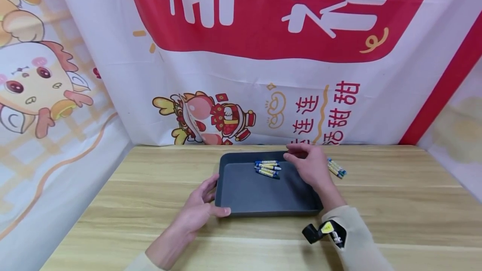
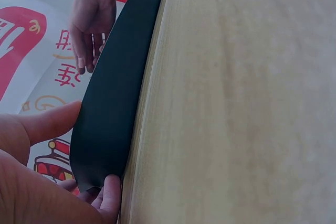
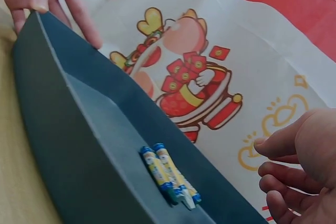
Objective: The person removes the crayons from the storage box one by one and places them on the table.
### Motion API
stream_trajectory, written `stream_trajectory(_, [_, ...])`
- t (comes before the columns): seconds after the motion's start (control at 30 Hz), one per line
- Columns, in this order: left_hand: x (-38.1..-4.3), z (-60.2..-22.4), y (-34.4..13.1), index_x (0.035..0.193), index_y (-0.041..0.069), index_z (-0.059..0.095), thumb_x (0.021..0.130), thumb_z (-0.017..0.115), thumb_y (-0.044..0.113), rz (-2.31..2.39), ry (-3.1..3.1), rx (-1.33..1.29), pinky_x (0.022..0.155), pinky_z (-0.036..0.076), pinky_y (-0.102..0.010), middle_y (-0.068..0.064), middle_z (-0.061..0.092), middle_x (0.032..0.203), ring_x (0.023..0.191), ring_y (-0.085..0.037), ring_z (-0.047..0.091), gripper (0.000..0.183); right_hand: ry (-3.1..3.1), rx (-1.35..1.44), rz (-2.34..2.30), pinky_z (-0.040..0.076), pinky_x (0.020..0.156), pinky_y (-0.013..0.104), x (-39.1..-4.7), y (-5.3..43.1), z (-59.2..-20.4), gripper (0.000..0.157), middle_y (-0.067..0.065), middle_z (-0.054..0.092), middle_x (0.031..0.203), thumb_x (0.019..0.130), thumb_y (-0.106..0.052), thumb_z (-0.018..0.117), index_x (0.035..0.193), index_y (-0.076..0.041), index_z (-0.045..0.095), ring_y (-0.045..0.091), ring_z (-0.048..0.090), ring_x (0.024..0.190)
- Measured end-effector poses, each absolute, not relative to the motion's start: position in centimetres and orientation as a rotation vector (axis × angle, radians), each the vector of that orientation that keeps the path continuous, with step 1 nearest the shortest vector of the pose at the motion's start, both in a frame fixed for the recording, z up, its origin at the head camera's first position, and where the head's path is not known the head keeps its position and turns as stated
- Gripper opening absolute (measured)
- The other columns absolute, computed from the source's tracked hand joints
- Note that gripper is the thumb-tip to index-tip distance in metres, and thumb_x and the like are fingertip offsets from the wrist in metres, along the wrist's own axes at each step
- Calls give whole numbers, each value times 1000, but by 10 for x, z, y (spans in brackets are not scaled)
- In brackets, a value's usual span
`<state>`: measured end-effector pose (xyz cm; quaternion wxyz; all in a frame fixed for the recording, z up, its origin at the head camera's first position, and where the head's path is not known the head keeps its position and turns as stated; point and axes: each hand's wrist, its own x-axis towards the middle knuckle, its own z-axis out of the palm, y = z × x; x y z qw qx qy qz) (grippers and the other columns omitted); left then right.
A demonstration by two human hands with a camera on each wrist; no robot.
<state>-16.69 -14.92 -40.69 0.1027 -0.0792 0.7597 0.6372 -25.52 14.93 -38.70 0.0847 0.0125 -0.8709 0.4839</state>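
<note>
A dark grey rectangular tray [image 1: 260,195] lies on the table with several crayons [image 1: 268,169] in it, grouped toward its back. Yellow wrappers with blue ends show on the crayons [image 3: 167,174] in the right wrist view. My left hand [image 1: 197,206] grips the tray's front left corner, thumb at the front wall and fingers along the left side; the left wrist view has this hand [image 2: 47,177] close around the tray end [image 2: 113,93]. Above the tray's back right part is my right hand [image 1: 310,166], its fingers [image 3: 289,179] loosely bent with nothing between them and the thumb.
More crayons [image 1: 336,168] lie on the wooden table [image 1: 391,204] just right of the tray, beyond my right hand. A printed cloth [image 1: 233,70] hangs along the table's back edge. A small black device [image 1: 324,232] is strapped at my right wrist.
</note>
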Motion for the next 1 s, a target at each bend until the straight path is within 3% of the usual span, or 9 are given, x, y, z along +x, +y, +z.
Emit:
stream_trajectory(0.7, [-167, -408, -149, 166, 19, 35, 75, 84, -9, 1886, 2240, -233, 128, 25, -66, -17, 35, 172, 151, -41, 44, 107, -2656, 133, 1391, 57, 93, 44, -256, 125, -405, 27, 9, 78, 112, 97, -17, 77, 123, -10, 78, 25, 69, 102])
stream_trajectory(1.0, [-168, -408, -150, 166, 19, 34, 75, 85, -8, 1884, 2233, -233, 128, 23, -67, -17, 35, 172, 152, -41, 43, 108, -2719, 132, 1391, 59, 81, 35, -255, 119, -409, 27, 6, 79, 109, 96, -18, 78, 123, -11, 78, 22, 70, 98])
